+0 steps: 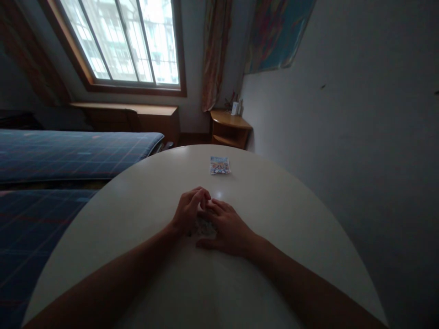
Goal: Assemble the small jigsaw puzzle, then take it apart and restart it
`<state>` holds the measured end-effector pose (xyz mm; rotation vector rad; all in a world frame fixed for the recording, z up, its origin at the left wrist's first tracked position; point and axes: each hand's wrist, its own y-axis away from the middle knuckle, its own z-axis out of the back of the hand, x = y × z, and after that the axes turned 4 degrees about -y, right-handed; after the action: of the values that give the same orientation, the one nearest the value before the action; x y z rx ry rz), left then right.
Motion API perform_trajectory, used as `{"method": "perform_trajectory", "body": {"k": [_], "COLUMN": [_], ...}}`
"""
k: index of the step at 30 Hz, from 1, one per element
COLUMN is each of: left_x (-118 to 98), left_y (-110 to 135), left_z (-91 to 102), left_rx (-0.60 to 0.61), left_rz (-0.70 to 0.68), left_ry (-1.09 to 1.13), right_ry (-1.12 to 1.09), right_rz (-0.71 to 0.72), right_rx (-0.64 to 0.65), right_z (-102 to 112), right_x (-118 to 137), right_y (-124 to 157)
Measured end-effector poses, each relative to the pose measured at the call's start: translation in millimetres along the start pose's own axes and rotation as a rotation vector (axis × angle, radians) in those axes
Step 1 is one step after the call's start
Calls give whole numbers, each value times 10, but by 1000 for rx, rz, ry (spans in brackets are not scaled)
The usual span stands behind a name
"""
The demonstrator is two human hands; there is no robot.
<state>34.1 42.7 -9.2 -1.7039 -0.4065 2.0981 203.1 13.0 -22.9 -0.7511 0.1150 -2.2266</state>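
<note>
A small greyish, patterned patch (205, 227) lies on the white round table (267, 205), between my hands; it is too dim and too covered to name. My left hand (189, 209) rests at its left and far side, fingers curled in with the thumb against them. Whether anything is pinched there is hidden. My right hand (229, 227) lies low over the patch's right side, palm down, fingers stretched out and the thumb apart on the near side. Its fingertips come close to those of my left hand. Beyond both hands lies a small, colourful printed packet (220, 165), flat and untouched.
Blue plaid mattresses (68, 155) stand left of the table. A wooden corner shelf (230, 119) with small items is behind it, near a curtain (216, 59). The wall (343, 137) runs close along the right side. A bright window (126, 41) is at the back.
</note>
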Motion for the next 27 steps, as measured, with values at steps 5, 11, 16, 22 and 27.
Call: {"method": "perform_trajectory", "body": {"k": [5, 11, 16, 22, 27], "left_x": [14, -181, -369, -187, 100], "left_y": [70, 277, 342, 289, 204], "left_z": [50, 210, 398, 540, 502], "left_rx": [28, 424, 698, 687, 630], "left_rz": [37, -36, -33, -102, -163], "left_ry": [-339, -915, -981, -1007, -925], "right_ry": [31, 167, 181, 255, 362], "right_rz": [50, -62, -100, -174, -283], "right_rx": [-34, -60, -82, -92, -97], "right_z": [57, 196, 263, 300, 301], "right_x": [-100, -170, -189, -199, -162], "right_y": [-33, -18, -4, 54, 61]}}
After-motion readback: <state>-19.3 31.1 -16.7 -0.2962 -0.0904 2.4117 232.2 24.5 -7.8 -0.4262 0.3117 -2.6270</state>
